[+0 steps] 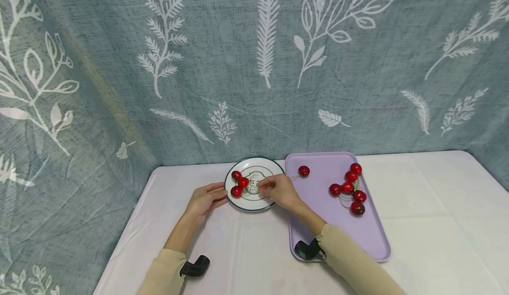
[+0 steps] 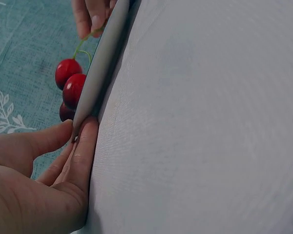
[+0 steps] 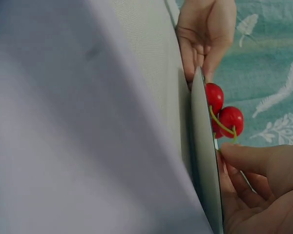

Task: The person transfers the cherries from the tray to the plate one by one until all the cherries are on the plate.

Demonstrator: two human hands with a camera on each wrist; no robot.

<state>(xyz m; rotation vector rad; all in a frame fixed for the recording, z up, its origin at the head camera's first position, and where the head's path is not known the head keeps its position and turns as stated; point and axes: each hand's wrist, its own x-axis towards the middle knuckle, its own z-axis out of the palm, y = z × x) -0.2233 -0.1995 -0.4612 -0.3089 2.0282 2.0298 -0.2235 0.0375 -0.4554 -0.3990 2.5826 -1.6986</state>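
My left hand pinches the near-left rim of a white plate with a dark green edge. In the left wrist view the thumb lies over the rim and the fingers under it. Three red cherries sit close together at the plate's left side: a back cherry, a middle cherry and a front cherry. Above the plate's right half, my right hand pinches a green cherry stem between thumb and fingertips. The fingertips partly hide the stem's end.
A lilac tray lies right of the plate, under my right forearm. One cherry lies at its back left, and several with tangled stems, including a dark one, lie along its right side. A patterned curtain hangs behind the white-covered table.
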